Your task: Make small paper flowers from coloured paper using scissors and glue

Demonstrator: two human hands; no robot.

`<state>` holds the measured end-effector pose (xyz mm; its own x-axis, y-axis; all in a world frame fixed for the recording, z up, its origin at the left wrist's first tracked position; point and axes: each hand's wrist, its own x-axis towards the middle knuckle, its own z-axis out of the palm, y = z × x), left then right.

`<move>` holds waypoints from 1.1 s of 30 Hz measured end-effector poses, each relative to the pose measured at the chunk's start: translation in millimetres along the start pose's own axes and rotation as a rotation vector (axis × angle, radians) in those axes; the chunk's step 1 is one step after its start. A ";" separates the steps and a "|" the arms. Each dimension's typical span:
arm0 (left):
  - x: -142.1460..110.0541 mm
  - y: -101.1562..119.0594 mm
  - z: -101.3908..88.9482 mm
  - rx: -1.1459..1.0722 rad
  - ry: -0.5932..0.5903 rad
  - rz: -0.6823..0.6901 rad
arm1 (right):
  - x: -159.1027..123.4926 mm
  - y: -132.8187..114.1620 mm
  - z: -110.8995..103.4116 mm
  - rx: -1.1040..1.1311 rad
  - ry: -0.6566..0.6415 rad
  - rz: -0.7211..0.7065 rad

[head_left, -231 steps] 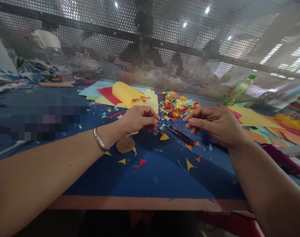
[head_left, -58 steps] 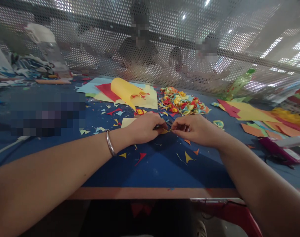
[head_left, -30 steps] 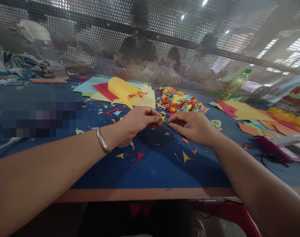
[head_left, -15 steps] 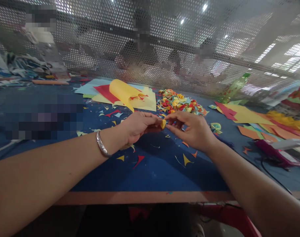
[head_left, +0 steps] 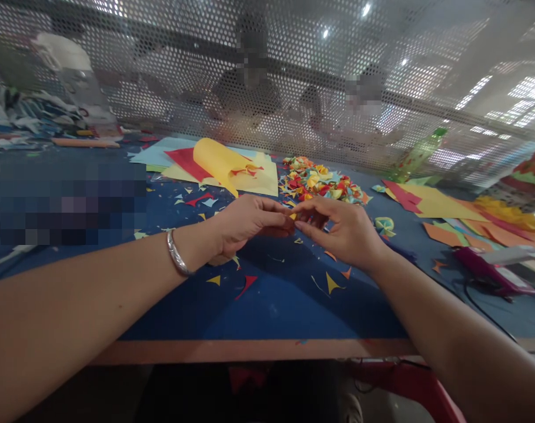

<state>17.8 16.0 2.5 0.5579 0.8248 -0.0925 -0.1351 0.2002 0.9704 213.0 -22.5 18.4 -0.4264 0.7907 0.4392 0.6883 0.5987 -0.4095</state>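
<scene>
Mesh [head_left: 183, 64] full of round holes rises across the room beyond our table [head_left: 267, 317], with bright lamps and dim people [head_left: 245, 100] showing through it. The table's top is blue, and a reddish-brown strip runs along its near edge. Toward the far edge, left of the middle, we see paper sheets [head_left: 150, 153] in light blue, red and pale yellow, with a yellow sheet [head_left: 214, 158] curled on top. More coloured sheets [head_left: 448, 205] overlap toward the right. A green bottle [head_left: 420, 155] stands near the far edge on that side, and a white-capped bottle [head_left: 64, 53] near the far left corner. Between the two groups of sheets lies a heap [head_left: 323, 182] of small folded paper pieces.

Over the middle of the table, our left hand [head_left: 245, 226] has thumb and fingers nearly closed on a yellow paper piece [head_left: 293, 216]. Our right hand [head_left: 342, 229] meets it with thumb and forefinger slightly parted; whether they grip it too, we cannot tell. Nearer the near edge lie a yellow scrap [head_left: 332, 284] and a red scrap [head_left: 247, 286]. Fingertips hide most of the piece between our hands, so we cannot tell its long axis or which way it points.
</scene>
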 end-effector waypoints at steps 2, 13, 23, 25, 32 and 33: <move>-0.8 0.7 0.5 0.001 -0.007 0.021 | -0.3 -0.7 -0.2 0.013 -0.003 0.003; -1.3 -0.1 -4.5 0.031 -0.063 0.042 | 0.6 -5.2 -2.5 0.054 -0.003 -0.005; -1.8 -2.5 -6.1 0.084 -0.088 0.081 | 0.1 -2.6 -1.3 0.050 0.000 -0.027; -1.4 -1.6 -6.0 0.080 -0.085 0.066 | 0.5 -4.3 -1.7 0.067 -0.007 -0.013; -1.1 2.3 -10.1 -0.008 -0.118 -0.013 | -1.9 -4.7 -2.5 0.141 -0.013 0.039; -1.4 3.1 -10.8 -0.018 -0.122 -0.019 | -2.2 -3.7 -2.7 0.145 -0.009 0.040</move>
<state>7.7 21.2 3.2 0.6557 0.7505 -0.0820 -0.1375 0.2255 0.9645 213.0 -26.8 21.2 -0.4058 0.8149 0.4137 0.6130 0.5785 -0.5381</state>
